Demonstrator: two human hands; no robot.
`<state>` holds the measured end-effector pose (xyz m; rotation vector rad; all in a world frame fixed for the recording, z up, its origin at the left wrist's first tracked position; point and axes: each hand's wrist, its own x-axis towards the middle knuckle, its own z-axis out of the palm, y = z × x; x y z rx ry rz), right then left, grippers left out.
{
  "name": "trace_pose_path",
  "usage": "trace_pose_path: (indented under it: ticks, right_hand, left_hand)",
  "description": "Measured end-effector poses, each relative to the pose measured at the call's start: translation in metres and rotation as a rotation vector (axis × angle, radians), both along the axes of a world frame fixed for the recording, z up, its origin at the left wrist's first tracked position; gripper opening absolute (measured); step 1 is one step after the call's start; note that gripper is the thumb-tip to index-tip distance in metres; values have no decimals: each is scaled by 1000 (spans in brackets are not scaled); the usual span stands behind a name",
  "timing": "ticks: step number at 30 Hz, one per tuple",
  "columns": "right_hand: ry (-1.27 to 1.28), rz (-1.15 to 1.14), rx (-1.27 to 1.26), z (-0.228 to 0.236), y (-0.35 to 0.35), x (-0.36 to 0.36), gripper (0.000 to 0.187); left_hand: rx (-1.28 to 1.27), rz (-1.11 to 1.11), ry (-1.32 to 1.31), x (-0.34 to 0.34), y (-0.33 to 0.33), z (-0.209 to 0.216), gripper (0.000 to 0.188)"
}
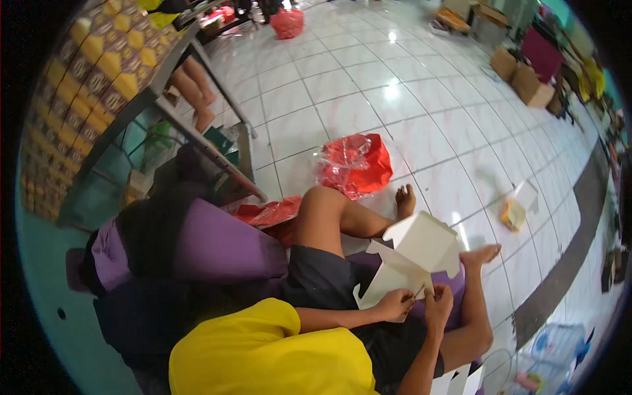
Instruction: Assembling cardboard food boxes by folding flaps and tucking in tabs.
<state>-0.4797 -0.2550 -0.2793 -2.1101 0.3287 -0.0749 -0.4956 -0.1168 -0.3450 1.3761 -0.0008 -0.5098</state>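
A partly folded cream-white cardboard box (421,245) rests open over my lap, its lid panel raised on the far side. My left hand (396,305) grips the near edge of the box, fingers bent around the card. Close beside it, my right hand (438,308) pinches a narrow flap at the near right corner. Both sets of fingertips almost meet there, and the fold between them is partly hidden.
Yellow and brown patterned boxes (99,72) are stacked on a metal-framed table at left; another person's legs (194,92) show behind it. A red plastic bag (368,164) lies on the tiles ahead. A small open box (513,214) sits at right, cartons (532,85) farther back.
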Motion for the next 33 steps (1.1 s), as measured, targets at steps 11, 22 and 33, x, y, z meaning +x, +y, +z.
trace_pose_path:
  ticks: [11,22,33]
  right_hand:
    - [335,103,307,-46,-28,-5,19]
    - [132,199,-415,19,14,-7,25]
    - [-502,667,-845,-63,-40,-12,13]
  left_hand:
    - [225,-185,-83,10,9,10,27]
    - [167,-97,-199,8,1,3,23]
    - [237,-244,-144,10,3,-11,23]
